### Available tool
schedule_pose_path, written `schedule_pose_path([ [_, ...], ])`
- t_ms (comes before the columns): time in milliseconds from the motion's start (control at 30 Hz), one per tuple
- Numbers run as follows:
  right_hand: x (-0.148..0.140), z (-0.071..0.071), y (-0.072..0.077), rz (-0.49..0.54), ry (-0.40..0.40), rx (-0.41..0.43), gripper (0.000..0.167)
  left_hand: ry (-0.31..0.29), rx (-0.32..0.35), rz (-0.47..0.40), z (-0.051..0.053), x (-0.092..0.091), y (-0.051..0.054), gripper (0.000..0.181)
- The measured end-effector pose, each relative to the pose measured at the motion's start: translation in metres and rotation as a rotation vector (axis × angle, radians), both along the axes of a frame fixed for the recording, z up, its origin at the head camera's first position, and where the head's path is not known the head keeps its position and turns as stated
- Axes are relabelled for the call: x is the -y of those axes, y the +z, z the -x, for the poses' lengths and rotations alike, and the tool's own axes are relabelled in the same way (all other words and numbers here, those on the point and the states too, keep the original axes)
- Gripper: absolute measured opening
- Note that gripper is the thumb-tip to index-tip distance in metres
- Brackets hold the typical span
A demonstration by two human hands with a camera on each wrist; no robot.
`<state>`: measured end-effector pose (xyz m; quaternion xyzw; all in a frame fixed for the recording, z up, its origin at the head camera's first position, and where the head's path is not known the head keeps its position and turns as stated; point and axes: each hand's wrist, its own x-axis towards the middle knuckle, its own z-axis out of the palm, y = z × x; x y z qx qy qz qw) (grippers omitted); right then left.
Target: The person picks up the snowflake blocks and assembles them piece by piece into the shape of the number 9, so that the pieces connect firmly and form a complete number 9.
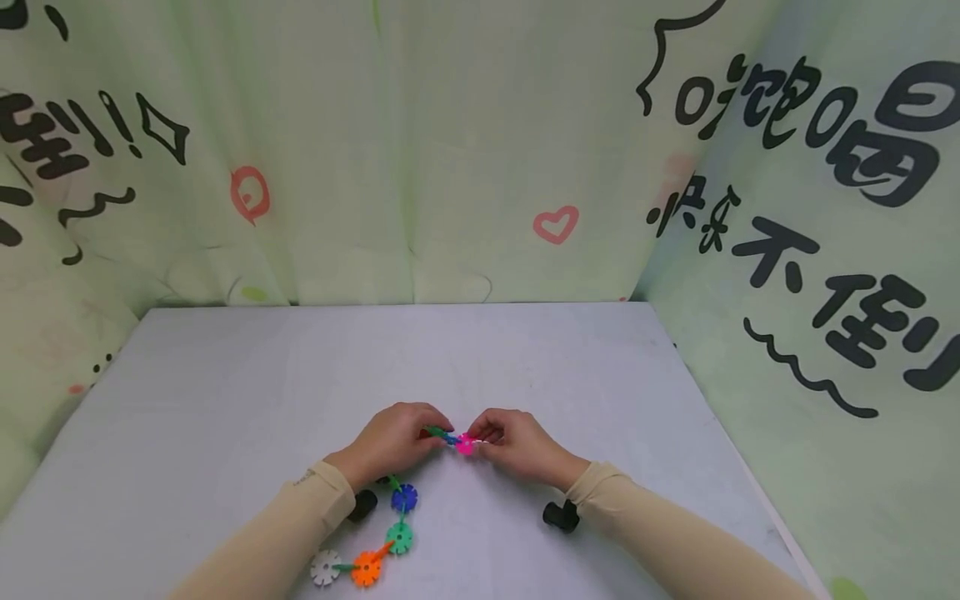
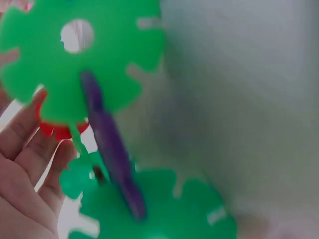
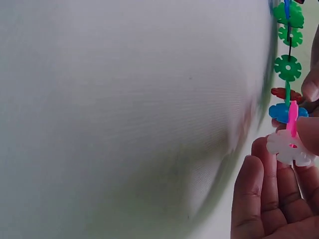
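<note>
Notched plastic snowflake discs are joined edge to edge in a chain. My left hand (image 1: 405,433) pinches the chain near a blue disc (image 3: 280,113) and a red disc (image 3: 285,93). Facing it, my right hand (image 1: 517,442) holds a white disc (image 3: 284,147) between thumb and fingers. A pink disc (image 1: 466,444) lies between the hands, joined to the blue one. Large in the left wrist view are a green disc (image 2: 109,55) and a purple disc (image 2: 112,144) seen edge-on; part of the chain is hidden behind my left hand.
The chain trails toward me on the white table (image 1: 225,400), through a dark blue disc (image 1: 404,497), a green disc (image 1: 399,537), an orange disc (image 1: 367,569) and a white end disc. Black devices (image 1: 561,517) sit at both wrists. Printed curtains (image 1: 450,150) surround the table.
</note>
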<state>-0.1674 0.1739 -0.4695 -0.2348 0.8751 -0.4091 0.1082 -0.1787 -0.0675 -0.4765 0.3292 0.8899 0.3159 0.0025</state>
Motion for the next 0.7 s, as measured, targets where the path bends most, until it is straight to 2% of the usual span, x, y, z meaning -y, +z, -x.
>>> schedule_pose_path([
  [167, -0.001, 0.001, -0.002, -0.027, 0.009, 0.004, 0.012, 0.029, 0.039, 0.034, -0.009, 0.018, 0.010, 0.028],
  [533, -0.001, 0.003, -0.001, -0.135, 0.047, 0.015, 0.016, 0.233, 0.205, 0.340, -0.040, 0.076, 0.029, 0.071],
  [600, -0.001, 0.004, 0.002, -0.154, 0.053, 0.022, 0.016, 0.251, 0.238, 0.392, -0.044, 0.084, 0.032, 0.069],
  [700, 0.001, 0.007, 0.004, -0.180, 0.060, 0.030, 0.015, 0.259, 0.261, 0.425, -0.047, 0.090, 0.032, 0.051],
])
